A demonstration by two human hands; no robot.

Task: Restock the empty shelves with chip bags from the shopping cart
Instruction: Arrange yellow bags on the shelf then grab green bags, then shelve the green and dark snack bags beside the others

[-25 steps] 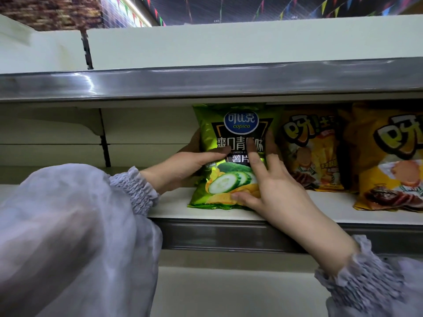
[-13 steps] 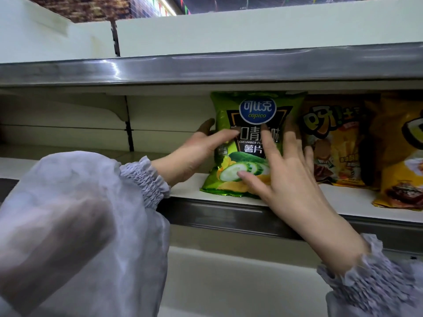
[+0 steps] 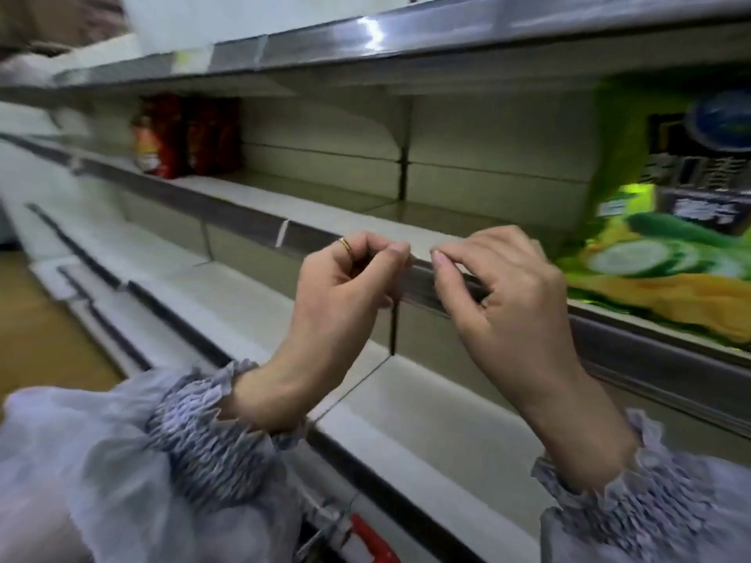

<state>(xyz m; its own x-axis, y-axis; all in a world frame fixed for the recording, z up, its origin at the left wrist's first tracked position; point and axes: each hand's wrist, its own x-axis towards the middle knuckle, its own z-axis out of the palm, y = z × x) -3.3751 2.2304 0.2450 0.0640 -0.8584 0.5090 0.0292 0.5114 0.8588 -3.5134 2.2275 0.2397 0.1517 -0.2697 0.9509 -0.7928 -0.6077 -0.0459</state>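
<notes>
Though the frame was smeared with motion, the main things read clearly enough. The green bag [image 3: 658, 253] stood on the shelf just behind the rail [image 3: 252, 227], at the rail's right end, its printed face turned outward and its lower edge spread close to the rail, possibly over it. Neither hand touched it. The left hand [image 3: 345, 294] and right hand [image 3: 504, 302] were raised side by side in front of the rail, left of the bag, and each had its fingers curled in toward the palm with nothing in them. Whether the right fingertips brushed the rail could not be told. A ring [image 3: 346, 245] showed on the left hand. Far along the rail to the left stood some red packs [image 3: 183, 136], and the board [image 3: 325, 213] behind the rail between them and the bag was bare. Below the rail, at the bottom edge of the view, part of a cart [image 3: 367, 538] showed between the sleeves.

The bag was probably placed, with more to fetch. The risk lay in how it stood. With no neighbour on its left and nothing holding it, it might slump sideways or slide forward over the rail. A loose sleeve sweeping past its corner could tip it. A second bag pushed in hard could shove it askew.
</notes>
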